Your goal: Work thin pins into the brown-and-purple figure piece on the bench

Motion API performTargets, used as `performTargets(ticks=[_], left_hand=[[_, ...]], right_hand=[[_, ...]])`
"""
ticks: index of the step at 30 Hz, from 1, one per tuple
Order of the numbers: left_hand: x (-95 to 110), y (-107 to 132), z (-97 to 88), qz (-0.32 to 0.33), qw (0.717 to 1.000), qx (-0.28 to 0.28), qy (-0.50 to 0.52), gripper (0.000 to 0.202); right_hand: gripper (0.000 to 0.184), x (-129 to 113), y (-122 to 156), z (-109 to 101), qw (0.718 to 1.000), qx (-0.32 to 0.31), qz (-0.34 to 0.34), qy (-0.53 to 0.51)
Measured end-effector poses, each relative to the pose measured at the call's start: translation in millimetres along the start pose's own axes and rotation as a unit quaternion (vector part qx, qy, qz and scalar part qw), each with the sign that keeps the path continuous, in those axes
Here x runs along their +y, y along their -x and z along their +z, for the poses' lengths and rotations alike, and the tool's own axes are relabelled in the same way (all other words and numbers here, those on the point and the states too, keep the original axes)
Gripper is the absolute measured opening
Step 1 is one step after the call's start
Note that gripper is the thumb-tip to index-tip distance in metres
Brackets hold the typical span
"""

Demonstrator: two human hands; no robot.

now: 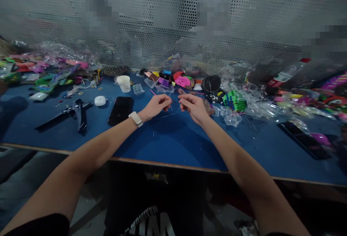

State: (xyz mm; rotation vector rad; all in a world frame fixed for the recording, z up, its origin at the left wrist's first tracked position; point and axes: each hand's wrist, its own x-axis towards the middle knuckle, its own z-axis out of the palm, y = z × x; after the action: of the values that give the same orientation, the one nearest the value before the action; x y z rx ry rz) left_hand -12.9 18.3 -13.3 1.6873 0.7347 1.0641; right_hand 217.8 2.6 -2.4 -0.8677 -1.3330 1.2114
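Close together above the blue table, both hands are pinched. My left hand, with a pale band at its wrist, grips a thin, pale, wire-like strand between thumb and forefinger. Facing it, my right hand also pinches a thin strand at its fingertips; whether it is the same one I cannot tell. A fine straight strand shows just below my hands, and a short one lies nearer the front. Beyond the fingers sits a pink toy piece.
Left of my hands lie a black phone, a white earbud case, black-handled cutters or pliers and a white cup. Toward the right are a green-and-blue ball, plastic wrappers, another phone and a bottle. Perforated metal stands behind.
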Motion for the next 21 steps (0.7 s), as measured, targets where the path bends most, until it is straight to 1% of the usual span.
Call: performTargets(ticks=[5, 11, 14, 18, 21], left_hand=[[-3.9, -1.6, -1.2, 0.014, 0.999, -0.025, -0.028, 0.028], [-7.3, -1.7, 0.1, 0.029, 0.997, -0.030, -0.062, 0.026], [-8.2, -1.9, 0.0, 0.032, 0.997, -0.020, -0.071, 0.023], [-9.4, -1.8, 0.7, 0.019, 0.998, -0.015, -0.050, 0.019], [-10.1, -1.1, 3.1, 0.011, 1.000, -0.002, -0.014, 0.022]], right_hand=[[0.051, 3.3, 1.7, 2.8, 1.000, -0.014, 0.004, -0.014], [0.049, 7.5, 3.3, 3.1, 0.999, -0.042, 0.007, -0.002], [0.046, 8.5, 3.2, 3.0, 0.998, -0.049, -0.017, 0.026], [0.045, 7.3, 4.2, 2.2, 0.993, -0.040, -0.048, 0.099], [0.048, 5.9, 6.9, 2.6, 0.991, -0.064, -0.034, 0.116]])
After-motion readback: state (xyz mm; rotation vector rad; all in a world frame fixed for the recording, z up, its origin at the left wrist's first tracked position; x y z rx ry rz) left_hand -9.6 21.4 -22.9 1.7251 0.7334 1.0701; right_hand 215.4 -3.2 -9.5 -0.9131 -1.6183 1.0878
